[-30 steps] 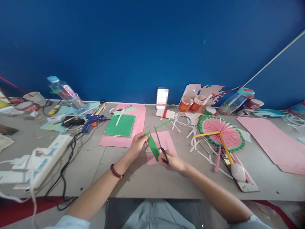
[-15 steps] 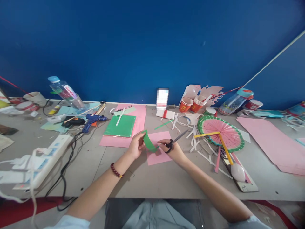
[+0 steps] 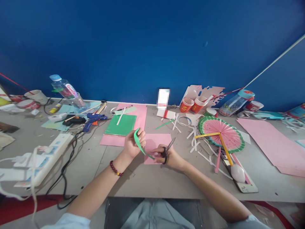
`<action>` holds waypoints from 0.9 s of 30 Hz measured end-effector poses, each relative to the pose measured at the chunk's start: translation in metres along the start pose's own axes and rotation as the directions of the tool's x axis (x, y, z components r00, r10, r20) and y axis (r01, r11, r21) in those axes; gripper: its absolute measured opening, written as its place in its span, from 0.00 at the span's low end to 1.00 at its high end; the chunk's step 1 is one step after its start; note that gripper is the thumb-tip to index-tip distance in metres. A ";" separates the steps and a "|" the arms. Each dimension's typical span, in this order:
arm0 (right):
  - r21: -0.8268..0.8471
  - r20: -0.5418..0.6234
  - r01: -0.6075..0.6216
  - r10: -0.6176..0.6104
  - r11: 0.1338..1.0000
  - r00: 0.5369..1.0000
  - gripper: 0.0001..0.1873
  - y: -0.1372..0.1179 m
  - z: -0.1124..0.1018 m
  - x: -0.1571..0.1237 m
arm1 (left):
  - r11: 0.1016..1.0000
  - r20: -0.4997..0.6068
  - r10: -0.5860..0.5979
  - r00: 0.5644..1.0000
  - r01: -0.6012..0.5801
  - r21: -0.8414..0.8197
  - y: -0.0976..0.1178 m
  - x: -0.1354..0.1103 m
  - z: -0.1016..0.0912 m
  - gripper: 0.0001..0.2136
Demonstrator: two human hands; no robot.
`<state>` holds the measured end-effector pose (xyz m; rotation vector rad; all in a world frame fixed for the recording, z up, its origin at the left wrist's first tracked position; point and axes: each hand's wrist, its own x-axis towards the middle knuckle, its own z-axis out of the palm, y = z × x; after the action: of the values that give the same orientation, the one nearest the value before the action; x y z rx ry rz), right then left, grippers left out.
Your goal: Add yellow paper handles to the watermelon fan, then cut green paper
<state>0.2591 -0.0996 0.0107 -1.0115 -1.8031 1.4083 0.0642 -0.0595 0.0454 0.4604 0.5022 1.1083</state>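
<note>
A curved green paper strip [image 3: 137, 140] stretches between my two hands over a small pink paper sheet [image 3: 157, 139]. My left hand [image 3: 131, 144] is closed with curled fingers around the strip's upper part. In my right hand [image 3: 175, 159] a pair of scissors [image 3: 170, 144] with black handles hangs on the fingers, blades pointing up and away. The fingertips of that same hand pinch the strip's lower end. Behind my left hand, a green paper stack [image 3: 121, 124] lies on a larger pink sheet [image 3: 142, 116].
Right of my hands lie white paper strips [image 3: 195, 143] and a watermelon-patterned paper fan [image 3: 228, 135]. Red paper cups [image 3: 186, 105] stand at the back. A blue glue gun [image 3: 94, 119], a power strip [image 3: 51, 156] and black cables [image 3: 64, 171] occupy the left side.
The green strip has turned from its broad face to a more edge-on curve. My left hand shifted slightly left, and my right hand with the scissors came down and left.
</note>
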 end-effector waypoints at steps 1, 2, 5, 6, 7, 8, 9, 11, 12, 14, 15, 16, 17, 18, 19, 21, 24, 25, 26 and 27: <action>-0.013 -0.018 0.024 -0.024 1.000 1.000 0.18 0.000 0.001 0.000 | 1.000 -0.009 -0.006 1.000 0.006 0.020 0.001 -0.002 0.002 0.16; -0.030 -0.028 0.041 -0.042 0.999 0.999 0.17 0.000 0.002 0.000 | 0.999 -0.014 -0.015 1.000 0.015 0.039 0.002 -0.004 0.004 0.17; -0.076 -0.025 0.051 -0.053 0.996 0.998 0.14 -0.004 0.005 -0.001 | 0.996 -0.013 -0.031 0.999 0.032 0.079 0.003 -0.007 0.008 0.16; -0.073 -0.024 0.044 -0.046 0.996 0.999 0.14 -0.004 0.005 -0.001 | 0.996 -0.013 -0.028 1.000 0.028 0.084 0.003 -0.006 0.008 0.15; -0.058 -0.029 0.034 -0.036 0.998 0.999 0.14 -0.005 0.005 -0.002 | 0.996 -0.017 -0.014 1.000 0.016 0.083 0.003 -0.005 0.007 0.14; -0.036 -0.038 0.025 -0.026 0.999 0.999 0.14 -0.005 0.003 -0.002 | 0.997 -0.028 0.007 1.000 -0.005 0.076 0.003 -0.003 0.006 0.13; -0.013 -0.046 0.018 -0.019 1.000 0.999 0.14 -0.005 0.001 -0.001 | 0.997 -0.051 0.035 0.998 -0.032 0.065 0.003 0.000 0.004 0.12; -0.004 -0.059 0.017 -0.017 1.000 0.998 0.14 -0.007 -0.006 0.000 | 0.995 -0.127 0.093 0.987 -0.087 0.050 0.003 0.007 0.000 0.09; -0.027 -0.068 0.017 -0.019 0.999 0.998 0.13 -0.008 -0.011 0.000 | 0.992 -0.182 0.123 0.976 -0.115 0.054 0.003 0.010 -0.003 0.08; -0.126 -0.124 0.012 -0.028 0.992 0.992 0.13 -0.013 -0.023 0.001 | 0.982 -0.293 0.182 0.939 -0.158 0.107 0.002 0.016 -0.006 0.08; -0.180 -0.166 -0.003 -0.028 0.984 0.986 0.12 -0.016 -0.029 0.001 | 0.973 -0.335 0.219 0.917 -0.177 0.151 0.002 0.018 -0.008 0.08; -0.221 -0.204 -0.020 -0.027 0.975 0.979 0.12 -0.020 -0.036 0.002 | 0.960 -0.359 0.254 0.898 -0.189 0.205 0.002 0.019 -0.009 0.10; -0.253 -0.225 -0.036 -0.022 0.967 0.974 0.12 -0.023 -0.043 0.002 | 0.945 -0.367 0.288 0.885 -0.200 0.260 0.001 0.020 -0.009 0.11; -0.275 -0.238 -0.064 -0.004 0.959 0.971 0.11 -0.027 -0.050 0.002 | 0.927 -0.358 0.316 0.879 -0.206 0.313 0.000 0.020 -0.009 0.12; -0.295 -0.220 -0.091 0.025 0.951 0.975 0.11 -0.030 -0.058 0.002 | 0.910 -0.339 0.336 0.879 -0.209 0.359 -0.001 0.020 -0.010 0.13; -0.334 -0.194 -0.143 0.081 0.932 0.978 0.11 -0.034 -0.074 0.004 | 0.885 -0.307 0.356 0.883 -0.213 0.415 -0.004 0.020 -0.011 0.14; -0.426 -0.192 -0.174 0.099 0.888 0.976 0.11 -0.033 -0.096 0.014 | 0.881 -0.313 0.352 0.882 -0.200 0.428 -0.008 0.021 -0.015 0.16; -0.464 -0.196 -0.187 0.105 0.866 0.975 0.11 -0.032 -0.103 0.019 | 0.885 -0.326 0.347 0.879 -0.192 0.425 -0.009 0.023 -0.017 0.15; -0.508 -0.203 -0.209 0.120 0.835 0.972 0.12 -0.030 -0.109 0.025 | 0.889 -0.339 0.343 0.876 -0.187 0.419 -0.010 0.024 -0.018 0.15; -0.563 -0.211 -0.231 0.132 0.793 0.968 0.13 -0.028 -0.114 0.032 | 0.893 -0.351 0.341 0.872 -0.185 0.410 -0.010 0.025 -0.020 0.14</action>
<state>0.3338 -0.0198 0.0645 -1.6019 -2.1079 0.8285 0.0691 -0.0382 0.0198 0.6362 1.0593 1.3990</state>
